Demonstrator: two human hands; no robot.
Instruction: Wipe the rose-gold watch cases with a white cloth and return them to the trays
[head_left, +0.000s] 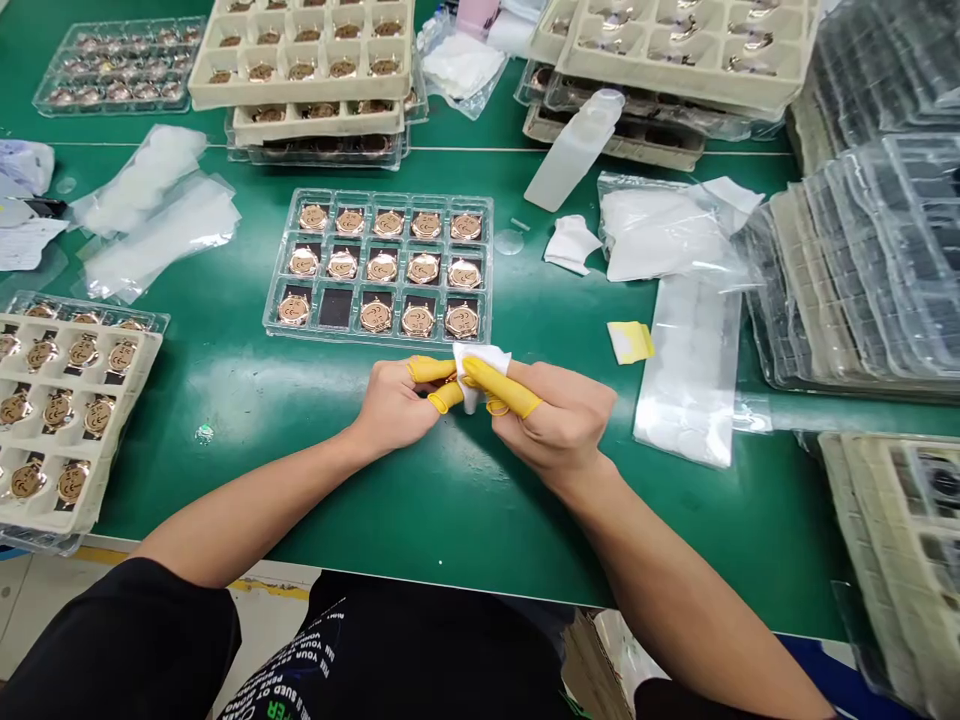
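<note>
My left hand (400, 405), with yellow finger cots on thumb and forefinger, is closed on a small gold-coloured piece that looks like a watch case (451, 379), mostly hidden by fingers and cloth. My right hand (551, 405), also in yellow finger cots, pinches a folded white cloth (484, 354) against that piece. Just beyond both hands lies a clear plastic tray (281, 328) of rose-gold watch cases (376, 314). In its front row, the second compartment from the left shows only a dark lining (335, 308).
More filled trays stand at the left (97, 450) and in stacks at the back (300, 90). A white squeeze bottle (574, 150) lies near clear bags (686, 370) and a yellow-and-white cloth piece (630, 342). Stacked clear trays (862, 270) line the right side of the green table (450, 520).
</note>
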